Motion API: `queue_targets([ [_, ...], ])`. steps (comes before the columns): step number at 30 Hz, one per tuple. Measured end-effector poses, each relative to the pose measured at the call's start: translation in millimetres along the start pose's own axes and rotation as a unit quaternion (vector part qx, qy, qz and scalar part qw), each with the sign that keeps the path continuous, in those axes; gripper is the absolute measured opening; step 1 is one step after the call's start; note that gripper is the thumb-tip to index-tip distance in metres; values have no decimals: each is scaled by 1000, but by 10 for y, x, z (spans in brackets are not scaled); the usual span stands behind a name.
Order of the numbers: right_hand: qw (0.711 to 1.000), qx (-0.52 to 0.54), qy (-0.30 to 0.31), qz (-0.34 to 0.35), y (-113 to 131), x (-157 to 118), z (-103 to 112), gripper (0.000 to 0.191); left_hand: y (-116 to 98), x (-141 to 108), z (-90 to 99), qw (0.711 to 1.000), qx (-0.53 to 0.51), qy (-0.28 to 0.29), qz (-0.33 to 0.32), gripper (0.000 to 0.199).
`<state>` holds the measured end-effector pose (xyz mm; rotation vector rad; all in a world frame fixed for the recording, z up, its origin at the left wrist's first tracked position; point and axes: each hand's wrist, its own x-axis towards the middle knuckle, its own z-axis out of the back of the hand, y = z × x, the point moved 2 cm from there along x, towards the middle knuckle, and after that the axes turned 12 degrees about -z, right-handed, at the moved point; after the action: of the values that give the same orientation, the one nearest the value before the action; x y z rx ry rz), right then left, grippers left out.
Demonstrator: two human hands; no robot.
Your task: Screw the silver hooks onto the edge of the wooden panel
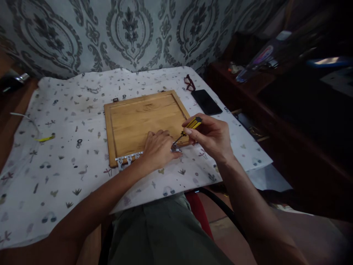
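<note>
- the wooden board (143,123) lies flat on the printed cloth (91,191), in front of the person, its raised border framing a recessed middle;
- a row of metal hooks (129,159) runs along the board's near edge, with part of it hidden under the left hand (159,149);
- the left hand rests palm down over that edge, partly open, fingers loosely bent on the wood and thumb out over the near side; whether it pinches anything underneath, I cannot tell;
- the right hand (213,137) is closed on the yellow-and-black handle of the screwdriver (193,124), thumb against fingers; the tool tilts, its shaft pointing down to the metal beside the left hand;
- the phone (206,102) lies beyond the board's far right corner, with the glasses (189,82) just beside it;
- a small yellow item (46,138) lies well apart on the left;
- a bottle (259,59) leans on the dark furniture (234,86) at right
</note>
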<state>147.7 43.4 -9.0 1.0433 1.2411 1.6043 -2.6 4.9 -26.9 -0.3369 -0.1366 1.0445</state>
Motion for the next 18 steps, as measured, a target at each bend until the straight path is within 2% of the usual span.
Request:
queue_targets([
  [4, 1000, 9, -22, -16, -8, 20, -20, 39, -2, -3, 0, 1000, 3, -1, 4, 39],
  [12, 999, 20, 25, -11, -78, 26, 15, 34, 0, 4, 1, 1000, -3, -1, 3, 36],
  [18, 1000, 5, -15, 0, -74, 33, -34, 35, 8, 5, -23, 1000, -6, -4, 0, 38],
])
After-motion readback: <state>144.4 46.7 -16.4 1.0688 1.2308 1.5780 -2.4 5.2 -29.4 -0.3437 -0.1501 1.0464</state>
